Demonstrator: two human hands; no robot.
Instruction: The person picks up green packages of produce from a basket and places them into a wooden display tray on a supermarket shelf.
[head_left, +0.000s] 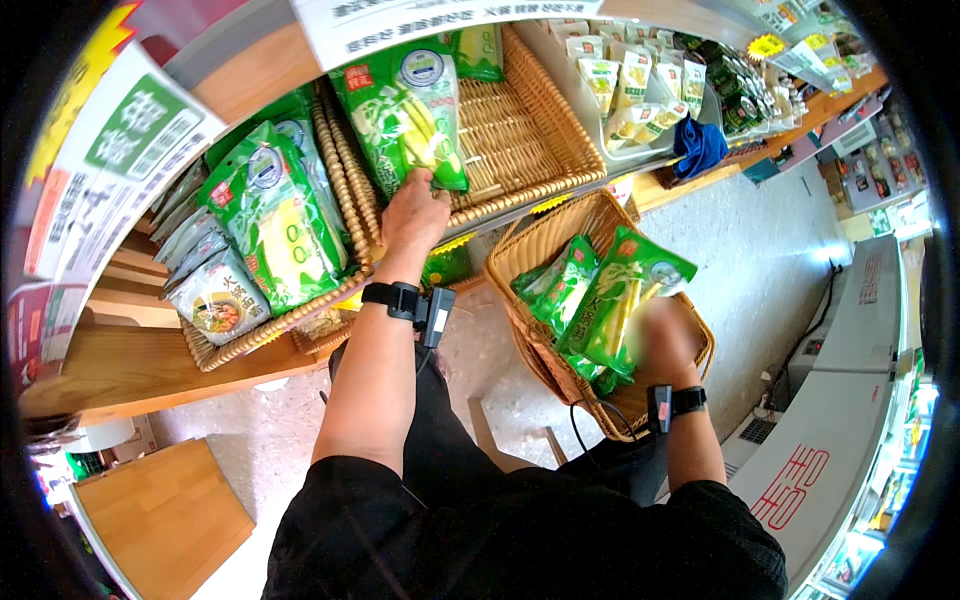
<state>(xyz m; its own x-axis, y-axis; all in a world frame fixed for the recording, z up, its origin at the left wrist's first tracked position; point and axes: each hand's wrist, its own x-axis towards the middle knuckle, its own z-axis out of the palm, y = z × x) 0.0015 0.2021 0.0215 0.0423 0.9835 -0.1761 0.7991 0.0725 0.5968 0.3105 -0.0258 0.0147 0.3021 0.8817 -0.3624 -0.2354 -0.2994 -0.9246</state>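
Observation:
At the shelf, my left hand (417, 208) pinches the bottom edge of a green-and-clear plastic food packet (409, 120) with pale yellow sticks printed or showing on it. This packet leans in a wicker shelf basket (517, 127), where part of another green packet (480, 52) shows behind. My right hand (664, 337), its fingers blurred, is on the right side of a similar green packet (611, 307). That packet lies tilted over a second green packet (566, 289) inside a lower woven basket (525, 341).
Left along the wooden shelf (150, 371), another wicker basket holds green packets (281, 225) and grey pouches (217, 296). A clear bin of small packets (634, 82) and a blue cloth (699, 146) are at right. White freezer cabinets (817, 450) border the aisle floor (697, 232).

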